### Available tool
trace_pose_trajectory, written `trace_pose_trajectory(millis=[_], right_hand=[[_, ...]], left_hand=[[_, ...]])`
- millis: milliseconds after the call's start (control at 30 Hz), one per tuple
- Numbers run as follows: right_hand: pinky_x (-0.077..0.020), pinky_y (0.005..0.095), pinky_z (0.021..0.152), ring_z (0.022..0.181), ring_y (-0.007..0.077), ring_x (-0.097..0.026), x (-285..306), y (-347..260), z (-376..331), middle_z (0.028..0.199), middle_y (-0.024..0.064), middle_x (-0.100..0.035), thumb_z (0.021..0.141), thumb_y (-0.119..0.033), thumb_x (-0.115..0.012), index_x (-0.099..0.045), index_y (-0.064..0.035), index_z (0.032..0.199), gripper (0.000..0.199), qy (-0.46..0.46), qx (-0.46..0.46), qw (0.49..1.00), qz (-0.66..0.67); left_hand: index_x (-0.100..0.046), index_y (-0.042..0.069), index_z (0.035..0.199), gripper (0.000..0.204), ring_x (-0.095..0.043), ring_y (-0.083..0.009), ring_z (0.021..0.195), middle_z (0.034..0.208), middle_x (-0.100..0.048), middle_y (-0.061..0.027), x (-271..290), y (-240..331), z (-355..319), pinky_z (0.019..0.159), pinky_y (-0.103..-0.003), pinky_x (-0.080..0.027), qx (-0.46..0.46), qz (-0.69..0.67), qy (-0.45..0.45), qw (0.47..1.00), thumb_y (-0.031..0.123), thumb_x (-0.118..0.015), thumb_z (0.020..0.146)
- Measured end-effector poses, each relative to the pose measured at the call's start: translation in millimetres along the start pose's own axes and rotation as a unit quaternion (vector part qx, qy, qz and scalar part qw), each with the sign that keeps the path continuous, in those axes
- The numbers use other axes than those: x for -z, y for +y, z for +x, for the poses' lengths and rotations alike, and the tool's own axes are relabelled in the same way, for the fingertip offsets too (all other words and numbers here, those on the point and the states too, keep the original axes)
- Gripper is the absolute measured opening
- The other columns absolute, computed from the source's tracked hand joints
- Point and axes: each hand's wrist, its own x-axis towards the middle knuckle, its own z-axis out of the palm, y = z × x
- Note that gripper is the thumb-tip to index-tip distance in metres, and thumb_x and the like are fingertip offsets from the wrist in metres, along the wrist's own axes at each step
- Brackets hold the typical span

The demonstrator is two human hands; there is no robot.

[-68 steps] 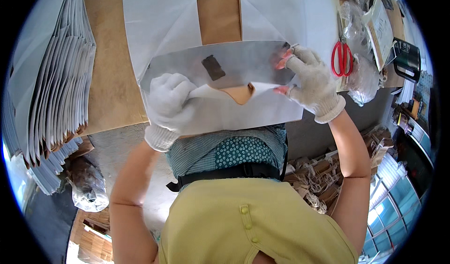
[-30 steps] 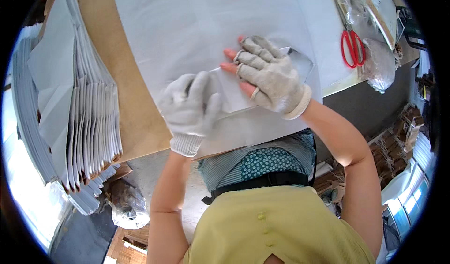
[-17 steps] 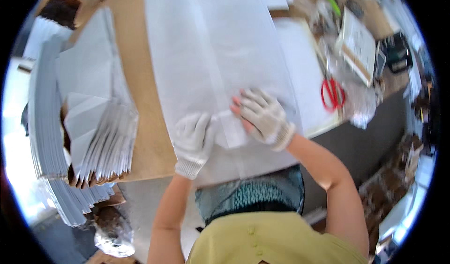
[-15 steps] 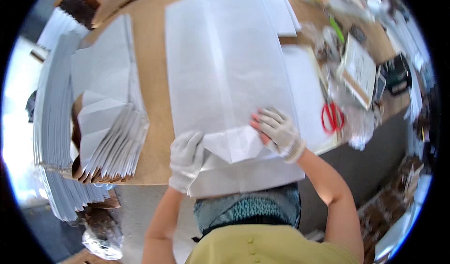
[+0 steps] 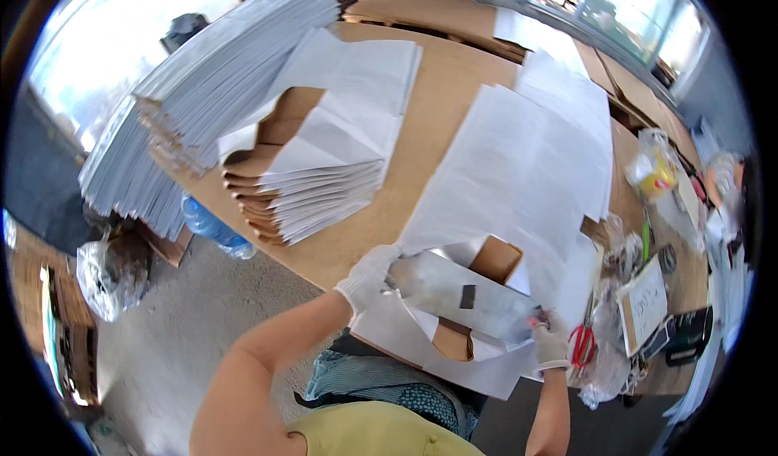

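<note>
A large white paper bag (image 5: 502,172) with a brown inside lies on the table, its near end spread into folds. Across this end rests a long grey flat plate (image 5: 433,284) with a small dark patch. Two brown inner folds (image 5: 496,260) show, one on each long side of the plate. My left hand (image 5: 371,279), in a pale glove, grips the plate's left end. At its right end my right hand (image 5: 551,339) is closed, its bare fingertips against the plate. The fingers of both hands are partly hidden or blurred.
Folded white bags with brown insides (image 5: 324,201) are fanned at the left of the table (image 5: 442,75). Behind them rises a tall stack of flat white paper (image 5: 219,91). Red scissors (image 5: 582,346), plastic wrap and a black box (image 5: 690,334) lie to the right.
The view has swung left. Earlier both hands lay on the bag's folded near end; now that end is spread, brown folds show, and the hands hold the grey plate across it.
</note>
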Motion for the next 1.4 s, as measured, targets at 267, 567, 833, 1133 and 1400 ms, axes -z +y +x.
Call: trace_pose_trajectory(millis=[267,567,833,1133,1400], right_hand=[[-0.0426,0.0262,0.066,0.073,0.0083,-0.054,2.2,43.3,-5.5,0.080,-0.0013,-0.062,0.102,-0.013,-0.063,-0.073,0.0005,0.106,0.018,-0.033,-0.065,0.991,0.109],[-0.0494,0.0246,0.073,0.078,0.0092,-0.059,10.9,3.7,14.4,0.092,-0.0002,-0.066,0.106,-0.015,-0.060,-0.069,0.0034,0.110,0.021,-0.010,-0.053,0.976,0.210],[-0.0499,0.0277,0.060,0.074,0.0100,-0.061,64.1,12.8,93.3,0.096,0.0002,-0.068,0.107,-0.031,-0.063,-0.067,-0.0065,0.129,0.033,0.207,0.055,0.940,0.265],[-0.0527,0.0315,0.095,0.112,0.0194,-0.064,27.5,-59.2,31.2,0.129,0.0135,-0.066,0.098,-0.006,-0.066,-0.057,-0.0036,0.146,0.049,0.112,0.083,0.976,-0.169],[-0.0496,0.0454,0.108,0.127,0.0302,-0.062,6.2,-92.4,-55.9,0.135,0.0132,-0.065,0.069,-0.010,-0.086,-0.062,-0.0051,0.138,0.073,-0.181,0.209,0.873,-0.402]], left_hand=[[-0.052,-0.003,0.133,0.056,-0.065,-0.0266,0.088,0.119,-0.062,-0.0153,15.9,-8.8,-50.1,0.070,-0.039,-0.059,0.188,-0.243,-0.006,0.952,0.046,-0.054,0.108],[-0.070,0.011,0.099,0.031,-0.061,-0.0156,0.058,0.070,-0.066,-0.0045,18.3,31.0,19.6,0.055,-0.033,-0.049,-0.100,0.031,-0.086,0.991,0.040,-0.061,0.105],[-0.075,0.001,0.107,0.037,-0.071,-0.0261,0.073,0.085,-0.075,-0.0177,114.9,240.7,-55.8,0.073,-0.037,-0.059,-0.528,0.170,0.325,0.766,0.036,-0.071,0.097],[-0.075,-0.006,0.106,0.046,-0.069,-0.0253,0.076,0.093,-0.074,-0.0156,306.5,264.4,33.0,0.069,-0.041,-0.054,-0.335,0.071,0.440,0.830,0.037,-0.068,0.092],[-0.063,-0.004,0.126,0.032,-0.063,-0.0308,0.116,0.124,-0.066,-0.0169,292.6,190.9,40.5,0.100,-0.045,-0.053,-0.382,0.321,0.596,0.629,0.008,-0.064,0.095]])
